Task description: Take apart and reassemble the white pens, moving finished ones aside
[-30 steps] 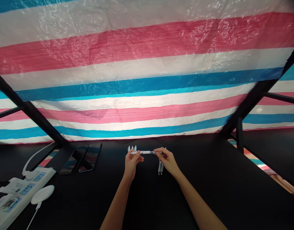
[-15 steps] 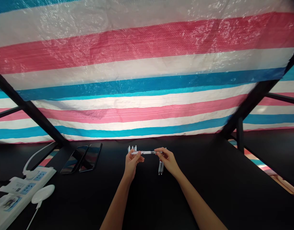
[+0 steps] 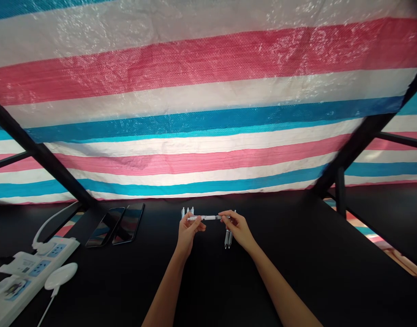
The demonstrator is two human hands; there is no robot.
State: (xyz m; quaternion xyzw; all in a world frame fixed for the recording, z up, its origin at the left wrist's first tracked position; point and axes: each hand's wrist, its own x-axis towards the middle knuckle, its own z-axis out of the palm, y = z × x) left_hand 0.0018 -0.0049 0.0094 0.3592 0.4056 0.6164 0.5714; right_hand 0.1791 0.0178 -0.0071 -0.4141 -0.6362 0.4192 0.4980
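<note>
Left hand [image 3: 189,236]: near the middle of the black table [image 3: 296,272], thumb and forefinger pinching the left part of the barrel, other fingers loosely curled beneath.

Right hand [image 3: 238,229]: just to the right, thumb and fingertips [image 3: 225,216] pressed together around the pen's right end, which they hide.

Held item: a slim white pen [image 3: 204,218], spanning the gap between the hands and apparently lifted off the table.

Long axis: nearly level, running left to right across the body, with a very slight rise toward the right. Which end is the tip cannot be told.

Handling: a steady hold would keep both pinches firm and in line with the barrel, so that it neither bends nor slips.

Beside the right hand: two grey-tipped pens [image 3: 227,238] lie side by side, tips toward the near side, their far ends passing behind that hand.

Far of the held pen: three small white pen parts [image 3: 187,211] stand in a row; their exact kind is too small to tell.

Left side: a white power strip [image 3: 55,254], a round white wireless charger [image 3: 61,276] and two smartphones [image 3: 116,225].

Far backdrop: a striped woven tarpaulin [image 3: 208,113] on black frame bars [image 3: 34,150].
</note>
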